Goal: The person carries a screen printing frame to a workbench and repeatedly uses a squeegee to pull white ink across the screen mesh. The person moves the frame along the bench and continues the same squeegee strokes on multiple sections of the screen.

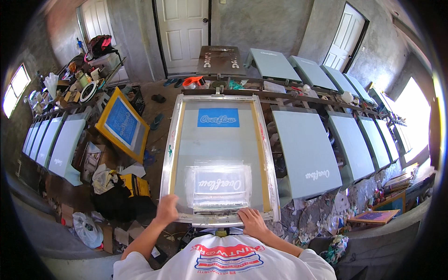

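Note:
In front of me lies a silk-screen frame (273, 177) with a silver metal border and pale mesh. A blue printed patch (218, 117) shows near its far end; a whitish rectangle with lettering (219, 183) shows near its close end. My left hand (167, 209) is closed at the frame's left edge, close to the near corner. At the near edge, right of centre, the fingers of my right hand (253, 221) curl over the border. A dark strip (219, 212) lies along the mesh beside those fingers; I cannot tell whether it is a squeegee.
Grey-blue fabric pieces lie on boards at right (305, 149) and left (70, 140). A yellow-framed screen (103, 116) leans at left, near a cluttered table (70, 95). A metal rail (317, 99) runs behind the boards. Scraps litter the floor (322, 210).

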A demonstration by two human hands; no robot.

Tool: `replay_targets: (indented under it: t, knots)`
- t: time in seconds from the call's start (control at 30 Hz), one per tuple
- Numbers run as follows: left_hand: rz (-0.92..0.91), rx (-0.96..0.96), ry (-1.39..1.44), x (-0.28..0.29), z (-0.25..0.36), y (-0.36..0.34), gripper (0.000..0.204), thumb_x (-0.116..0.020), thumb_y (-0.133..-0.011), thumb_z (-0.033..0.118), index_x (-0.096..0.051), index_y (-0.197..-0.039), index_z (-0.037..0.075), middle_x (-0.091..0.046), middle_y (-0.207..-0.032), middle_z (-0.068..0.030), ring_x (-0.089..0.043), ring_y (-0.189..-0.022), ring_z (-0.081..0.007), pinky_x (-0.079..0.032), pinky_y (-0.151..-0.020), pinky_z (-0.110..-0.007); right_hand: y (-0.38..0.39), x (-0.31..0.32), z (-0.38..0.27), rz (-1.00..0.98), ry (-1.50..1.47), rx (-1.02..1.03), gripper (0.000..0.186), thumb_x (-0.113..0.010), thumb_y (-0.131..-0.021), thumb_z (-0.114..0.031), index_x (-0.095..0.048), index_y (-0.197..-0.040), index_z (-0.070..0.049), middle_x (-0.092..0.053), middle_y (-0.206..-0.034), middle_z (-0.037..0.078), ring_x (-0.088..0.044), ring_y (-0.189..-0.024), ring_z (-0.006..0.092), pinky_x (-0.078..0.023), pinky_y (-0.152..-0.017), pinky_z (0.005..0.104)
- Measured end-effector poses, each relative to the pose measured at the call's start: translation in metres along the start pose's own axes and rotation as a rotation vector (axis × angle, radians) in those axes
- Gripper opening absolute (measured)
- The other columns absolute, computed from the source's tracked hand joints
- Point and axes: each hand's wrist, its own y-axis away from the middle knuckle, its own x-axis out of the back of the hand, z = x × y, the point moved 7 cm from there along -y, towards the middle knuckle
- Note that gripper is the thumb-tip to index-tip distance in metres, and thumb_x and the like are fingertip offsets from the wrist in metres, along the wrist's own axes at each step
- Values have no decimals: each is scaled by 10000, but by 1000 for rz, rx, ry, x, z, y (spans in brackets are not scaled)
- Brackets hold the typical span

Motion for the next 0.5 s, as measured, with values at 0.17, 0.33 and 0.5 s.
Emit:
replay_targets:
  t: [0.17, 0.33, 0.5]
  knots:
    - [206, 965, 342, -12, -109, 67, 202, -590, -928, 104, -656, -1060, -35, -672, -1001, -221, -660, -940, -354, -504, -861, -430, 25, 19, 75, 129, -33, -208, 605, -704, -716, -64, -613, -1313, -21, -587, -1368, 206, -535, -1317, 359, -432, -1091, 487]
    - [-14, 1134, 463, -46, -116, 81, 386, -525, -1044, 254, -679, -975, -94, -705, -902, -258, -696, -886, -389, -512, -801, -465, 70, 34, 193, 625, -166, -952, 259, -616, -932, -146, -720, -1115, 6, -717, -1117, 234, -647, -1130, 426, -483, -1013, 487]
    - [17, 1157, 249, -35, -101, 67, 389, -553, -1031, 272, -691, -991, -90, -722, -947, -280, -706, -936, -438, -513, -791, -483, 73, 15, 211, 492, -303, -900, 355, -520, -1028, -271, -692, -1069, 38, -694, -955, 303, -686, -936, 463, -510, -835, 487]
